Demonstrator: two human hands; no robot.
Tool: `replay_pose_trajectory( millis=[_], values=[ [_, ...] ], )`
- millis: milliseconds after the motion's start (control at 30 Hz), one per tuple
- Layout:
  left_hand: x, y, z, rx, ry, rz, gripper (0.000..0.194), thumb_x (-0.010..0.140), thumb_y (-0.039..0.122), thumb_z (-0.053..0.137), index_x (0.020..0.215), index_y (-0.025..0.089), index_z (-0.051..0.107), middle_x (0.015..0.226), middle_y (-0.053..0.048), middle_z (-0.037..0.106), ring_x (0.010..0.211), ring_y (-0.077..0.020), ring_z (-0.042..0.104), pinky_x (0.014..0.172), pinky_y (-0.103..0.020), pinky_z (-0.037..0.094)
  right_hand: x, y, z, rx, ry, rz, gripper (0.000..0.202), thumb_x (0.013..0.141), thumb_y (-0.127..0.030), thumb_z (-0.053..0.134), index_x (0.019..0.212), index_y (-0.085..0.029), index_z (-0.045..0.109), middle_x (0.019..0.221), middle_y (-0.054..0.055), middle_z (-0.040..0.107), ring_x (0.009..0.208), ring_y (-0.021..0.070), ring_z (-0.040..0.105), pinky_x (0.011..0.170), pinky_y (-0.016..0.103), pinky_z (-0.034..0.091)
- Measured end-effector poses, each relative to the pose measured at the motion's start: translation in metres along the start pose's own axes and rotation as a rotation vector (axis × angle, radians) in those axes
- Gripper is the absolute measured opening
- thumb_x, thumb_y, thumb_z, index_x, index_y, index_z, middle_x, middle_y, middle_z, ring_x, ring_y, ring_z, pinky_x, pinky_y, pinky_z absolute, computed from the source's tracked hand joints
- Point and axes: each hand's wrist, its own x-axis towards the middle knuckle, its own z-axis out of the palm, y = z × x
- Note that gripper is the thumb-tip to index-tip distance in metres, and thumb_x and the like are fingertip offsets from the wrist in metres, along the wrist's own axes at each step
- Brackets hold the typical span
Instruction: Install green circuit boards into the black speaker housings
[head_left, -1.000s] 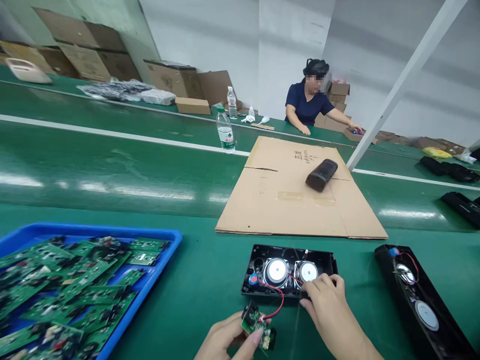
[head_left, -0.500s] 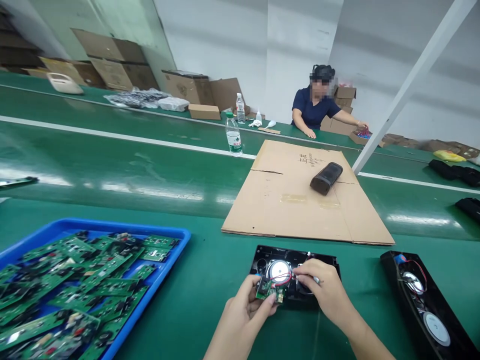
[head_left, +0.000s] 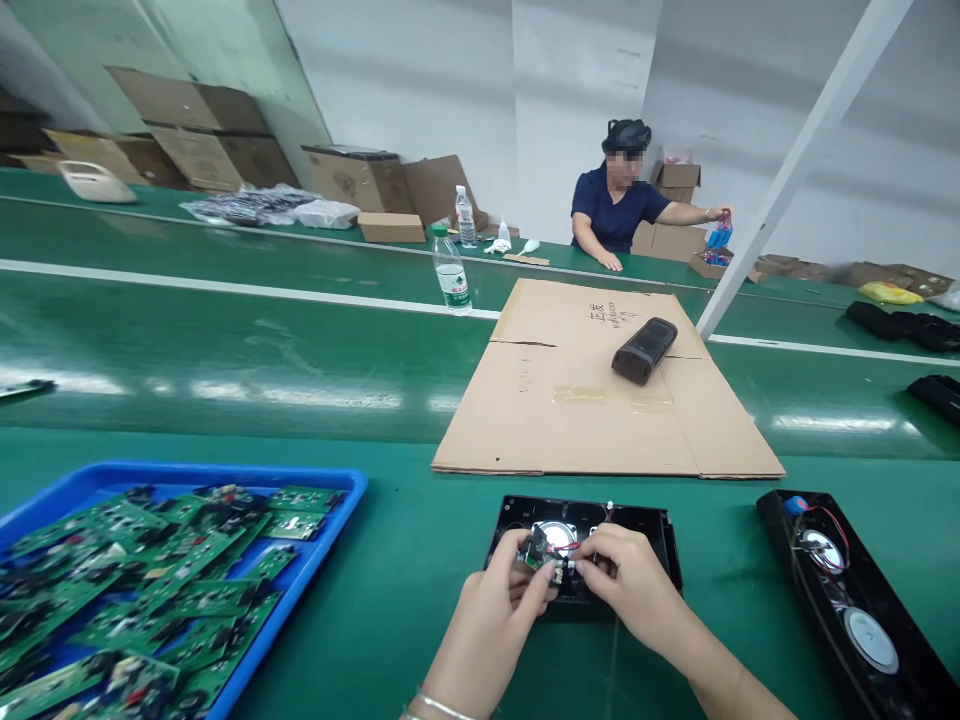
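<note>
My left hand (head_left: 504, 598) is closed on a small green circuit board (head_left: 541, 556), tilted above a black speaker housing (head_left: 637, 518). Thumb and fingers grip the board by its edges. My right hand (head_left: 621, 572) pinches a small white wire connector (head_left: 568, 567) against the board's right side; the fingertips partly cover it, so I cannot tell whether it is seated. Red wires run behind the board, over a round silver speaker (head_left: 556, 535) in the housing. The second speaker there is mostly hidden by my right hand.
A blue tray (head_left: 358, 490) of several circuit boards lies left. Another black housing (head_left: 806, 590) with speakers sits right. Ahead, a cardboard sheet (head_left: 517, 430) bears a black device (head_left: 645, 350); a water bottle (head_left: 452, 280) stands beyond. Across the bench a person (head_left: 619, 205) lifts blue parts.
My right hand has moved slightly left and down, bringing the connector to the board. The board has been raised and tilted. The person opposite has lifted blue parts from a box.
</note>
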Motion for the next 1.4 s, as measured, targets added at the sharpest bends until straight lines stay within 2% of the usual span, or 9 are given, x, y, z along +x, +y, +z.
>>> replay_pose_trajectory(
  millis=[100,300,467,633,800,900,967,1100,1400],
  values=[
    [0.001,0.001,-0.001,0.034,-0.026,0.002,0.024,0.073,0.036,0.053,0.091,0.021,0.05,0.058,0.001,0.069,0.061,-0.0214,0.069,0.056,-0.027,0.055,-0.001,0.003,0.007,-0.108,0.066,-0.048,0.012,0.072,-0.009,0.052,0.065,-0.018,0.057,0.063,-0.001,0.052,0.056,0.0108,0.047,0.052,0.021,0.037],
    [0.005,-0.003,-0.004,0.067,-0.112,-0.029,0.027,0.073,0.037,0.052,0.094,0.02,0.047,0.063,-0.001,0.07,0.066,-0.022,0.069,0.061,-0.029,0.056,-0.002,0.009,0.014,-0.111,0.146,-0.182,0.012,0.071,-0.008,0.05,0.066,-0.018,0.051,0.065,-0.001,0.051,0.058,0.0108,0.046,0.053,0.021,0.035],
    [0.005,-0.004,-0.005,0.069,-0.122,-0.042,0.028,0.073,0.037,0.052,0.095,0.02,0.047,0.065,-0.001,0.07,0.066,-0.0222,0.069,0.061,-0.03,0.056,-0.002,0.011,0.016,-0.177,0.151,-0.274,0.013,0.071,-0.007,0.049,0.065,-0.019,0.051,0.064,-0.001,0.051,0.06,0.0117,0.047,0.055,0.022,0.037],
    [0.004,-0.002,-0.003,0.043,-0.126,-0.037,0.025,0.072,0.037,0.053,0.092,0.021,0.05,0.064,0.0,0.069,0.064,-0.0222,0.068,0.062,-0.03,0.056,-0.003,0.011,0.015,-0.231,0.133,-0.344,0.015,0.079,-0.011,0.046,0.07,-0.018,0.054,0.067,0.002,0.055,0.063,0.0136,0.049,0.057,0.024,0.039],
    [0.004,-0.003,-0.005,0.049,-0.132,0.045,0.021,0.075,0.036,0.052,0.091,0.023,0.052,0.07,-0.002,0.069,0.068,-0.0221,0.067,0.061,-0.029,0.056,-0.004,0.01,0.014,-0.16,0.101,-0.246,0.015,0.084,-0.017,0.049,0.072,-0.018,0.057,0.07,0.002,0.058,0.065,0.0135,0.052,0.059,0.025,0.042],
    [0.005,-0.001,-0.009,0.126,-0.165,0.114,0.016,0.078,0.033,0.048,0.09,0.025,0.053,0.068,-0.001,0.068,0.062,-0.0204,0.066,0.059,-0.027,0.055,-0.005,0.008,0.012,-0.107,0.091,-0.108,0.006,0.081,-0.022,0.057,0.076,-0.018,0.056,0.074,0.001,0.056,0.062,0.0118,0.052,0.055,0.023,0.043],
    [0.005,0.001,-0.012,0.184,-0.174,0.159,0.016,0.078,0.032,0.046,0.089,0.026,0.055,0.065,0.0,0.067,0.058,-0.0194,0.065,0.058,-0.026,0.053,-0.005,0.006,0.01,-0.091,0.068,-0.066,0.009,0.078,-0.023,0.061,0.084,-0.019,0.056,0.08,0.001,0.056,0.064,0.0118,0.052,0.056,0.022,0.044],
    [0.004,0.005,-0.014,0.19,-0.159,0.197,0.017,0.076,0.032,0.048,0.088,0.026,0.059,0.06,0.0,0.065,0.057,-0.0203,0.065,0.054,-0.025,0.051,-0.006,0.003,0.009,-0.11,0.0,-0.117,0.007,0.081,-0.019,0.057,0.088,-0.02,0.057,0.084,0.001,0.056,0.074,0.0139,0.054,0.064,0.024,0.045],
    [0.004,-0.002,-0.006,0.026,-0.158,0.108,0.017,0.075,0.035,0.051,0.084,0.023,0.057,0.067,-0.001,0.067,0.065,-0.0203,0.066,0.06,-0.028,0.055,-0.008,0.003,0.012,-0.15,0.058,-0.141,0.006,0.083,-0.019,0.051,0.082,-0.019,0.057,0.078,0.002,0.056,0.07,0.0151,0.053,0.06,0.026,0.045]
  ],
)
